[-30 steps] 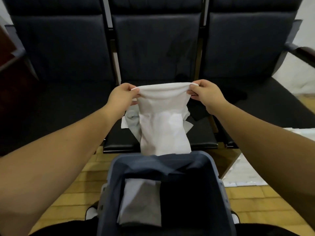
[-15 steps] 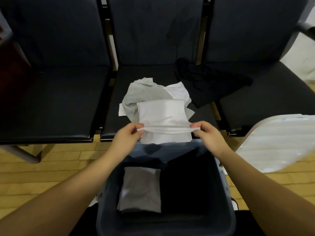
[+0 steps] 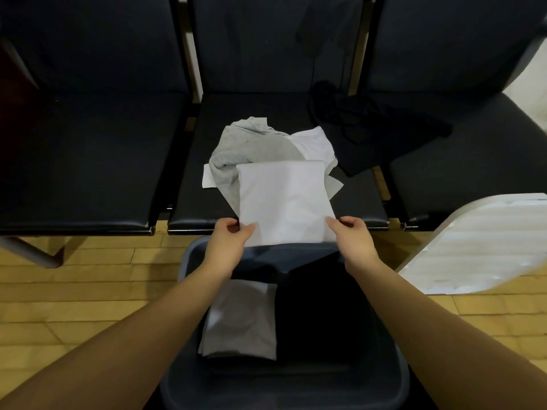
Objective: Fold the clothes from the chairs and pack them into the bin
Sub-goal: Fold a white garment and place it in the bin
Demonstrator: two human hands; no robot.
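Item: folded white cloth rectangle (image 3: 284,199), which we pinch at its near corners, left hand (image 3: 229,241) and right hand (image 3: 352,239), above the far rim of the dark grey plastic bin (image 3: 402,380). Behind: rumpled grey-and-white clothes (image 3: 251,146) on the middle black chair (image 3: 266,105).

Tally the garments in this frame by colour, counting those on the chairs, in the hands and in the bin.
White: 2, the folded white garment held by both hands and a crumpled white garment on the seat
Grey: 2, a crumpled grey garment on the seat and a folded grey garment in the bin
Black: 1, the black garment across the seats
Total: 5
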